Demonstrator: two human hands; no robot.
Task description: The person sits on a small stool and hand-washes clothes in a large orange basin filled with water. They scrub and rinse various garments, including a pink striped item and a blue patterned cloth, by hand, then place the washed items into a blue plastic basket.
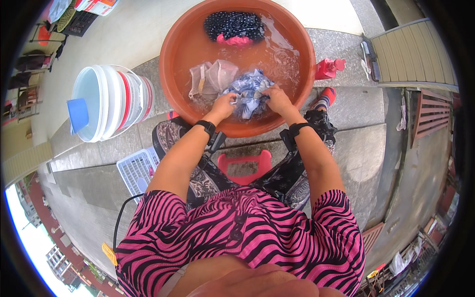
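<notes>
A wet blue and white patterned cloth [250,89] is bunched up in a large terracotta-coloured plastic basin [167,92] of water. On its left edge my left hand [223,107] has the fabric between thumb and fingers. My right hand [277,98] grips the same cloth from the right side. Beside it, a pale sheer garment [213,77] with a yellowish strip floats to the left. A black polka-dot garment [233,25] and a pink cloth [234,40] lie in the water at the far side of the basin.
Left of the basin stands a white bucket [111,100] of water with a blue scoop [78,115] at its rim. A red bottle [328,69] touches the basin's right side. Brushes [374,70] lie farther right. A pale blue plastic basket [135,170] and pink stool [243,167] are close to my legs.
</notes>
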